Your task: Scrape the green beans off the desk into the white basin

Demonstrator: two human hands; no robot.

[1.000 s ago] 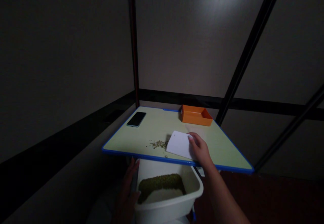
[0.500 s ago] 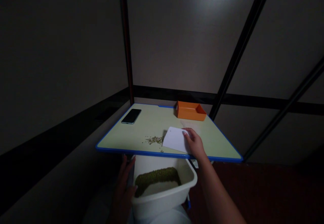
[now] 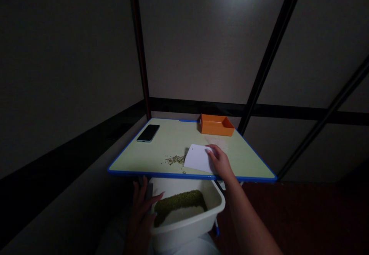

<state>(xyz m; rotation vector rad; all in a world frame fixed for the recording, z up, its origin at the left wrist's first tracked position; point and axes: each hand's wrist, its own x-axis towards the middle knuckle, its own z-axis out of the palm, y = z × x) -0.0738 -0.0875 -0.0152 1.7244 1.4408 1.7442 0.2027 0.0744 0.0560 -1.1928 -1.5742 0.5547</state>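
My right hand (image 3: pixel 220 162) pinches a flat white card (image 3: pixel 198 158) with a small hole near one corner, thumb on top. The card lies low over the table, its left edge against a scatter of small greenish seeds (image 3: pixel 175 159). Below the table's front edge, a white plastic tub (image 3: pixel 188 224) holds a bank of similar green seeds (image 3: pixel 181 200), with a bare patch of floor showing. My left hand (image 3: pixel 141 209) is at the tub's left rim, fingers spread; one finger reaches over the rim and the thumb tip touches near it. Dim light obscures its lower part.
The pale table (image 3: pixel 170 135) has a blue edge. A dark-screened phone (image 3: pixel 148 133) lies at its back left, and an orange open box (image 3: pixel 216 126) stands at the back right. Panelled walls close in behind and on the left.
One left-hand finger has lifted away from the others and now extends over the tub's rim. The right hand and card have hardly moved; the view has shifted slightly.
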